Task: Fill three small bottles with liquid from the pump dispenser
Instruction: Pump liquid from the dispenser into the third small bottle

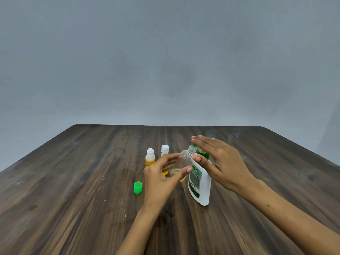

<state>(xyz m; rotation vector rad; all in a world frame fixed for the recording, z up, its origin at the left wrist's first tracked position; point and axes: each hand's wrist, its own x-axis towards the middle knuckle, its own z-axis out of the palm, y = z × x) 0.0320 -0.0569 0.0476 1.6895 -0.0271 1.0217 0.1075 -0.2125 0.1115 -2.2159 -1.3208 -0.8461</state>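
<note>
Two bare arms reach over the wooden table. Left hand wraps its fingers around the clear bottle, tilted, almost empty. Right hand lies flat with fingers spread on the white pump dispenser. Beside them lies a green cap. Two capped yellow bottles stand behind.

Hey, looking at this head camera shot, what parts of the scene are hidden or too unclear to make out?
- Pump head of the dispenser: mostly covered by the right hand; only bits of green show.
- Dispenser label text: too small to read.
- Second capped bottle: lower body hidden behind the left hand.
- Clear bottle: base hidden by the left hand's fingers; fill level unclear.
- Both forearms: cut off by the bottom edge.
</note>
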